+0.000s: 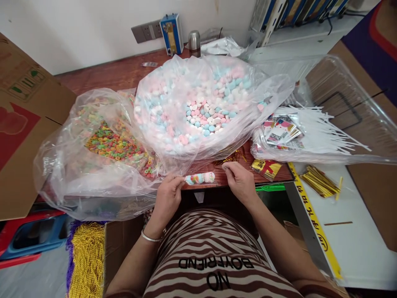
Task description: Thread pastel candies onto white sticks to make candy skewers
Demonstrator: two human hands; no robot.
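My left hand (pixel 168 199) pinches one end of a small clear candy bag (pixel 201 178), a slim roll of pink, white and blue pieces at the table's front edge. To the right of the bag, my right hand (pixel 240 182) has thumb and forefinger pressed together; whatever may be between them is too small to make out. Just beyond those fingers lie loose gold twist ties (pixel 235 157). Behind both hands spreads a big plastic bag of pastel candies (pixel 211 116). At left sits another open bag of colourful ring-shaped candies (pixel 116 142).
A clear tray (pixel 322 158) with white sticks (pixel 325 128) and printed packets stands at right. A gold twist-tie bundle (pixel 319 181) lies on the white surface. Cardboard boxes (pixel 27 103) flank the table. A blue device (pixel 172 35) and a metal-topped bottle (pixel 194 42) stand at the wall.
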